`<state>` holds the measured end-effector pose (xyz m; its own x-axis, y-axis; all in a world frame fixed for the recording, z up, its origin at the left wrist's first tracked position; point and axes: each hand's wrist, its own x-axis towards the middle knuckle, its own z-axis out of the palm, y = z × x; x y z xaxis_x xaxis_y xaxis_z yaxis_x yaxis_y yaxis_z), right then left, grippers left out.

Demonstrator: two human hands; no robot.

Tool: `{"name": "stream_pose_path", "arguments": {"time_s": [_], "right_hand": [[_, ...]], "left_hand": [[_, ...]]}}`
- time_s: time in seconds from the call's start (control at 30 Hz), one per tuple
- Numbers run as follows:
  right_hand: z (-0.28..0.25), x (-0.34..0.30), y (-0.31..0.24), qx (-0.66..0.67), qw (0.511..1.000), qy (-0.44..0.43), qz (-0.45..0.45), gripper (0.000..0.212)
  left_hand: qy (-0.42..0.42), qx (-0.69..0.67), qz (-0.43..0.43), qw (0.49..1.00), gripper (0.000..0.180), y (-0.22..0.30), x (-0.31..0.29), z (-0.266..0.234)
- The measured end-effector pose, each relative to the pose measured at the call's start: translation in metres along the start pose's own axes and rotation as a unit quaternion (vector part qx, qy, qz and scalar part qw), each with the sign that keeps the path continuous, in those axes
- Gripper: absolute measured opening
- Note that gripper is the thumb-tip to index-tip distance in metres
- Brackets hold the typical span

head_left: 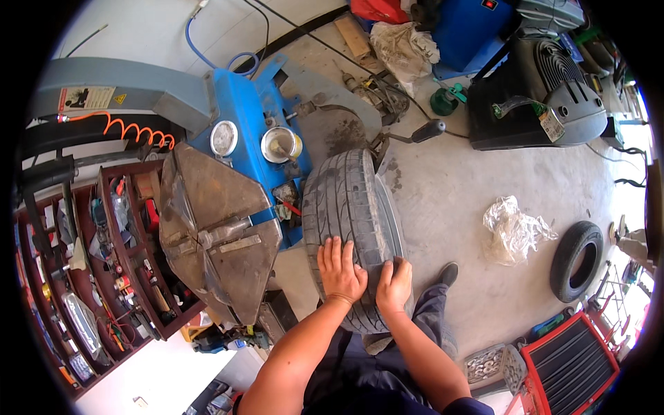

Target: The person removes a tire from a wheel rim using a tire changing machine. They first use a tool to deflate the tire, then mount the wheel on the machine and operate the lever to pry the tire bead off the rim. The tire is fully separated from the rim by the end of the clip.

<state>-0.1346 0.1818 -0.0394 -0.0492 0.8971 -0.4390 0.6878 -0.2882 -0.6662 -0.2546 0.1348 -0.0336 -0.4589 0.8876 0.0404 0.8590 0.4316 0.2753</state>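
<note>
A black tire [337, 200] with a grooved tread stands upright on the floor before me, beside a blue tire-changing machine [235, 104]. My left hand [340, 271] lies on the tread with its fingers stretched out and the thumb apart. Around the tire's right edge closes my right hand [393, 285], its thumb toward the tread and its other fingers partly hidden on the sidewall. A strip of grey wheel rim [391, 225] shows along that right side. The tire's lower part sits close to my legs.
To the left are the machine's brown metal turntable [221, 238], two round tins on the machine, and a dark red tool rack [114, 259]. A black compressor-like unit [536, 104] stands far right. Crumpled plastic [515, 232], another tire [577, 261] and a red-framed cart [573, 360] are at right.
</note>
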Motion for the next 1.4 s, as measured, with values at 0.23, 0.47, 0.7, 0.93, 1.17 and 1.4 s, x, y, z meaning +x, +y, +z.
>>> {"name": "stream_pose_path", "arguments": {"time_s": [0.23,0.47,0.7,0.93,1.17,1.4], "right_hand": [[0.004,0.001,0.007,-0.036,0.999,0.021,-0.021,0.032],[0.003,-0.003,0.003,-0.054,0.998,0.016,-0.021,0.033],[0.01,-0.007,0.001,-0.063,0.998,0.021,-0.011,0.033],[0.007,-0.005,0.0,-0.065,0.997,0.041,-0.029,0.033],[0.007,-0.006,-0.002,-0.064,0.997,0.034,-0.017,0.034],[0.005,-0.001,-0.007,-0.054,0.997,0.042,-0.024,0.035]], "left_hand": [[-0.009,-0.016,-0.008,1.0,0.061,0.003,0.001,-0.001],[-0.021,-0.019,-0.015,0.999,0.061,0.001,-0.005,0.0],[-0.016,-0.009,-0.008,1.0,0.061,-0.004,-0.004,-0.003],[-0.014,-0.004,-0.004,1.0,0.062,-0.004,-0.004,0.004],[-0.016,0.014,0.007,1.0,0.061,-0.005,-0.004,0.001],[-0.014,0.033,0.02,0.999,0.06,-0.003,0.003,0.001]]}}
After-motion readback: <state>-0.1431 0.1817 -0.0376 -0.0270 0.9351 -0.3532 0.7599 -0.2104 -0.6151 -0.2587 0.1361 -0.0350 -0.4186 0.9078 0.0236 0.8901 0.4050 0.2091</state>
